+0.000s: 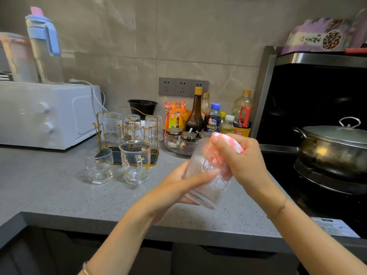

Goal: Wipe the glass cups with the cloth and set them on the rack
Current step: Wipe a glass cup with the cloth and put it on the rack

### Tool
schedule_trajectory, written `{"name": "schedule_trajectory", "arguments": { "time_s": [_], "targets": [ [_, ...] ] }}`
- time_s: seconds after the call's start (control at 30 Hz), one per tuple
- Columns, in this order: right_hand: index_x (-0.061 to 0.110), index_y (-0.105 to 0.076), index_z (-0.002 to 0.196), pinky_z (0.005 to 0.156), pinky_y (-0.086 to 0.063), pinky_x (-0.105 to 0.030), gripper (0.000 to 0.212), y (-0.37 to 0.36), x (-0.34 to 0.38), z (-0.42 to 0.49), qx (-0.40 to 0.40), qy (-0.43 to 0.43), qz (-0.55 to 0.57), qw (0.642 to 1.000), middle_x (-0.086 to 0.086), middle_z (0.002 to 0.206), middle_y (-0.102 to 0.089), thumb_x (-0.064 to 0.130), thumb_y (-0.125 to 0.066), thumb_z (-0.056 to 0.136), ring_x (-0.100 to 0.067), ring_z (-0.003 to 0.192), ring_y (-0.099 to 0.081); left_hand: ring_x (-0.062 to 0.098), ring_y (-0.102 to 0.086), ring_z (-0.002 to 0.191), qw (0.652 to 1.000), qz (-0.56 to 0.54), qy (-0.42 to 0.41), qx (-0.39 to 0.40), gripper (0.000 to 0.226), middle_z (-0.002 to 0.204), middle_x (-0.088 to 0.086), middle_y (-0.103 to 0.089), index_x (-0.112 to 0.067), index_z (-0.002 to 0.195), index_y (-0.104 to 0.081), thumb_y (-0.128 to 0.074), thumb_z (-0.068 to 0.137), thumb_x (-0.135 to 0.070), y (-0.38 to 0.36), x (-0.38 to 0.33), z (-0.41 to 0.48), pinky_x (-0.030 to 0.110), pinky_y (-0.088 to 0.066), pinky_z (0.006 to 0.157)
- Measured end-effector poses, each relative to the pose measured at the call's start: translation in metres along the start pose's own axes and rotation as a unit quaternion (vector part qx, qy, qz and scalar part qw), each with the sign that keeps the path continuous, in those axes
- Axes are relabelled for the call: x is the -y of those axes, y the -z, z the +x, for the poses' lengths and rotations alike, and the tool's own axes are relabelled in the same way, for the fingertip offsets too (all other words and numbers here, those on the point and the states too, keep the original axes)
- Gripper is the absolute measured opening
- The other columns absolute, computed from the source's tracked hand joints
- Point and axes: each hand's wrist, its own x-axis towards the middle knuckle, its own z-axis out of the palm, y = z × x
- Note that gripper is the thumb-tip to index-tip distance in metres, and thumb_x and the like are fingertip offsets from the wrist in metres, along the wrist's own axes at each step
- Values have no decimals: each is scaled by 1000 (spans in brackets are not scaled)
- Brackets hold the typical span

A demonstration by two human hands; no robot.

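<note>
Ribbed clear glass cup (pixel 206 193), held over the grey counter (pixel 59 195) near its front edge in the left hand's (pixel 178 181) curled grip, right hand (pixel 246 161) pinching the pink-and-white cloth (pixel 232 142) inside it; gold wire rack (pixel 98 132) holds three cups (pixel 113 126), two handled glass mugs (pixel 136 161) apparently remain.

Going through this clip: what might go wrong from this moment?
The ribbed glass cup is held tilted in the air by the left hand while the right hand presses the cloth inside; it might slip onto the counter. A small cup and a handled mug stand just in front of the rack, so racking the cup could knock them.
</note>
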Motion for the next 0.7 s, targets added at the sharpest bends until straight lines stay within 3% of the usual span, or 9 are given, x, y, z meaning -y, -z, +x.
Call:
{"name": "schedule_trajectory", "arguments": {
  "time_s": [0.07, 0.13, 0.2, 0.3, 0.37, 0.47, 0.57, 0.63, 0.7],
  "targets": [
    [-2, -65, 71, 44, -48, -26, 29, 1, 0, 3, -34, 22, -15, 999, -4, 53, -62, 20, -63, 89, -10, 48, -60, -14, -58, 101, 990, 118, -48, -53, 89, 120, -24, -59, -41, 134, -42, -84, 57, -60, -7, -5, -2, 11, -52, 80],
    [-4, -63, 70, 46, -47, -30, 32, 0, 0, 5, -62, 53, -28, 996, -11, 55, -60, 20, -63, 90, -16, 50, -60, -12, -51, 113, 962, 212, -107, -133, 101, 129, -29, -50, -45, 141, -31, -82, 56, -62, -12, -1, 1, 13, -47, 91],
    [-4, -64, 71, 50, -50, -36, 32, -2, 1, 6, -69, 73, -34, 994, -16, 60, -61, 21, -62, 90, -25, 56, -62, -7, -51, 115, 946, 232, -144, -173, 97, 126, -29, -52, -47, 139, -33, -81, 56, -63, -13, 5, 4, 22, -47, 95],
    [-1, -66, 74, 52, -52, -34, 29, -3, 2, 5, -57, 77, -30, 995, -6, 60, -64, 24, -63, 89, -19, 58, -64, -3, -60, 106, 957, 164, -166, -173, 80, 116, -19, -63, -39, 130, -49, -86, 60, -48, -12, 9, 9, 21, -52, 84],
    [-2, -64, 72, 49, -48, -28, 33, -2, 1, 5, -43, 80, -13, 996, -4, 57, -61, 27, -63, 88, -13, 54, -61, 2, -67, 93, 978, 63, -147, -136, 69, 109, -4, -69, -30, 120, -59, -90, 59, -35, -10, 7, 7, 18, -54, 69],
    [1, -63, 73, 53, -46, -21, 35, 1, 0, 4, -23, 90, 61, 994, -7, 60, -60, 32, -64, 88, -11, 56, -57, 24, -70, 79, 983, -182, -33, -1, 71, 104, 11, -72, -16, 114, -69, -85, 49, -40, -5, 9, 7, 28, -58, 59],
    [16, -67, 78, 59, -51, -18, 22, 1, -1, 3, -16, 80, 120, 989, 5, 66, -64, 36, -60, 82, -7, 63, -61, 29, -64, 80, 875, -437, 52, 201, 82, 117, 19, -60, -6, 133, -56, -82, 66, -47, -4, 11, 5, 30, -61, 59],
    [19, -70, 84, 62, -54, -20, 20, 1, -3, 4, -25, 59, 126, 990, 4, 73, -69, 38, -64, 81, -10, 69, -66, 32, -69, 79, 845, -470, 66, 246, 88, 121, 22, -57, -4, 141, -42, -77, 73, -48, -2, 13, 7, 34, -62, 64],
    [19, -70, 86, 62, -54, -19, 16, 2, -5, 5, -46, 32, 132, 990, 5, 74, -70, 35, -69, 84, -9, 72, -68, 34, -72, 82, 895, -393, 52, 203, 94, 121, 24, -62, -8, 139, -44, -82, 65, -53, -1, 10, 7, 36, -62, 66]
  ]
}}
